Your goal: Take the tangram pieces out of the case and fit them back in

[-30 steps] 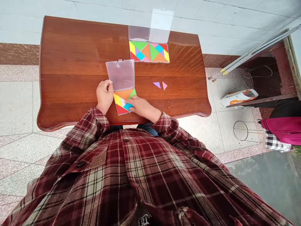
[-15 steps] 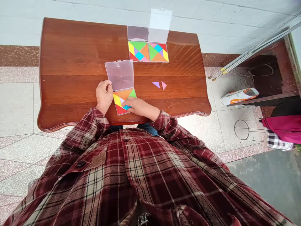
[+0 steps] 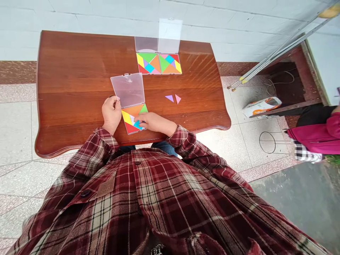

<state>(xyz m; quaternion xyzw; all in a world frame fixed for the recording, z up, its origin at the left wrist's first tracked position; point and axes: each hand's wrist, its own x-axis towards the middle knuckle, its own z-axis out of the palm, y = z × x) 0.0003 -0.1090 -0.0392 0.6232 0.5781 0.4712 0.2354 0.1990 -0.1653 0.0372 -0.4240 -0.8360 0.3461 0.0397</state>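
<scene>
At the near edge of a wooden table (image 3: pixel 79 71), the left hand (image 3: pixel 111 114) pinches the rim of a clear plastic lid (image 3: pixel 129 90) between thumb and fingers, while the right hand (image 3: pixel 156 122) bunches its fingertips (image 3: pixel 142 122) narrowly on a blue piece (image 3: pixel 137 124) inside a tangram tray (image 3: pixel 126 128). Two loose triangles (image 3: pixel 173 98) lie to the right, two filled trays (image 3: pixel 158 73) beyond

This looks like a tiled porch or covered entry of a home, with a polished wooden tabletop (image 3: pixel 79 63) with a scalloped edge set on a speckled tile floor (image 3: pixel 18 141) against a white tiled wall (image 3: pixel 132 14), metal poles (image 3: pixel 276 60) leaning nearby, and bare concrete ground (image 3: pixel 297 198) just beyond.
</scene>
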